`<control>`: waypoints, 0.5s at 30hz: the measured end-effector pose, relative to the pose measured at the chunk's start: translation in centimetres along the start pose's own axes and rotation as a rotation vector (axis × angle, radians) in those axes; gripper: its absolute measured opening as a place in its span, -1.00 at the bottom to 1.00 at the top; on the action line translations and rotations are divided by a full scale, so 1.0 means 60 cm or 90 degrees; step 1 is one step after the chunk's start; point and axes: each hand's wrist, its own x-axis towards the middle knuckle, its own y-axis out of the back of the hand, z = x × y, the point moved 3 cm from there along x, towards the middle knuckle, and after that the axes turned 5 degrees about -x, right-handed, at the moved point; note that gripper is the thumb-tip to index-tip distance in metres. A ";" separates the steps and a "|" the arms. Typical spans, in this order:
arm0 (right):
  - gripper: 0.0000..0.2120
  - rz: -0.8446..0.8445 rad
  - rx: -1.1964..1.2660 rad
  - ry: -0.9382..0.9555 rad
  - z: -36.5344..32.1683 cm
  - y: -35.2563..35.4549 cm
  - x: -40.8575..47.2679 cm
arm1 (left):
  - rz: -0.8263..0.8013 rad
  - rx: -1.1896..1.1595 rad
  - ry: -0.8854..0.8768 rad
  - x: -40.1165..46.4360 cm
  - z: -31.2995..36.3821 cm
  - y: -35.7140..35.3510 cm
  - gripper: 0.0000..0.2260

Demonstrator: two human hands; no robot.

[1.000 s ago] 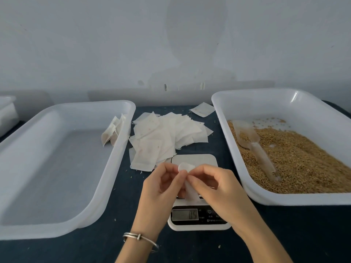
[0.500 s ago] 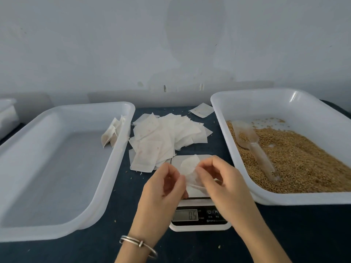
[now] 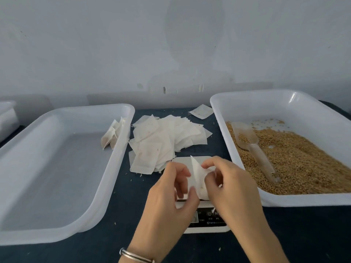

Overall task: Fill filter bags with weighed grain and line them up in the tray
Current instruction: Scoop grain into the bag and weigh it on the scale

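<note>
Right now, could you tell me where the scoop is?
The scoop lies on the grain in the right-hand tray, handle toward the person.

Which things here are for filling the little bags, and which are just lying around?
For the job:
filter bag pinched by left hand and right hand
scale
empty bags
scoop
grain tray
left tray holding filled bags

Lying about:
stray bag
container at far left
</note>
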 end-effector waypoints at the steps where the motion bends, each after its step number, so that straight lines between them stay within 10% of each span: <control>1: -0.81 -0.007 0.040 -0.016 0.004 0.003 0.002 | -0.021 0.024 -0.029 0.000 0.002 0.002 -0.57; 5: -0.90 -0.184 0.301 -0.078 0.005 0.004 0.006 | -0.148 0.162 -0.063 0.006 -0.004 -0.014 -0.01; 15: -0.74 -0.133 0.147 0.027 -0.001 0.018 0.002 | -0.015 0.065 -0.007 0.012 -0.022 -0.026 -0.61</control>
